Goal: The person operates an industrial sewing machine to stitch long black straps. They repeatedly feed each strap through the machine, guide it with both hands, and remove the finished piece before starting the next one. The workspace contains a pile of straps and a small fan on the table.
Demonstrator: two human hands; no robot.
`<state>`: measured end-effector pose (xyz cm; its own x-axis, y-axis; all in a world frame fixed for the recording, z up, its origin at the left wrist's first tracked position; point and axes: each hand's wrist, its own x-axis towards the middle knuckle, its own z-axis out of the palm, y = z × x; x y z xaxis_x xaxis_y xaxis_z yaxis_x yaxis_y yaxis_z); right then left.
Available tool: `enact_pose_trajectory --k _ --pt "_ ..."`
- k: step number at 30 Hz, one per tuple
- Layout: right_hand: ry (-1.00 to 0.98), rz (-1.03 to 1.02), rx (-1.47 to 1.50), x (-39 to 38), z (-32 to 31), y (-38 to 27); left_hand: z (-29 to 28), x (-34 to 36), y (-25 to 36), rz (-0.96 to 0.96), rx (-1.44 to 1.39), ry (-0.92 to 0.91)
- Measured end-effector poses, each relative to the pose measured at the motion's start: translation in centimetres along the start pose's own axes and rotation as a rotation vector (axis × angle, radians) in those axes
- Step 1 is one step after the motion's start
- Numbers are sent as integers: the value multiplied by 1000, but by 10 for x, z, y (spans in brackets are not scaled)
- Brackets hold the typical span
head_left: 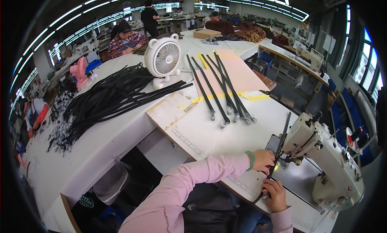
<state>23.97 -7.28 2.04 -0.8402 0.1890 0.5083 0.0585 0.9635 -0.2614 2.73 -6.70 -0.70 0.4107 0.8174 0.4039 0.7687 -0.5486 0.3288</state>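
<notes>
A long black strap [285, 130] runs under the head of a white sewing machine [338, 162], and its near end curves over the table edge. Just left of the needle area, my left hand [263, 160], with a green band at the wrist, has its bent fingers closed on the strap. Closer to me, my right hand [276, 196] pinches the same strap between thumb and fingers. The needle and presser foot are largely hidden by the machine head and my fingers. A small light glows by the metal plate.
Several finished-looking black straps [207, 89] with clear-wrapped ends lie ahead on pink sheets [225, 71]. A big pile of black straps [109, 96] covers the left table, beside a white fan [163, 57] and a pink fan [79, 71]. A person [125, 41] sits across the table.
</notes>
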Motion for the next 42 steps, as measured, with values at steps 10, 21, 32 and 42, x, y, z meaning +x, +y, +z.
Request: enact_pose_trajectory --k 10,21,32,42 --pt "-27 -11 13 0 0 0 6 -6 -3 36 -51 98" --pt "-54 -25 58 1 -2 -3 8 -6 -5 28 -74 104" --pt "-51 -16 78 -2 0 -2 10 -5 -6 31 -74 91" --pt "-49 -5 89 -2 -1 -3 9 -5 -4 33 -70 115"
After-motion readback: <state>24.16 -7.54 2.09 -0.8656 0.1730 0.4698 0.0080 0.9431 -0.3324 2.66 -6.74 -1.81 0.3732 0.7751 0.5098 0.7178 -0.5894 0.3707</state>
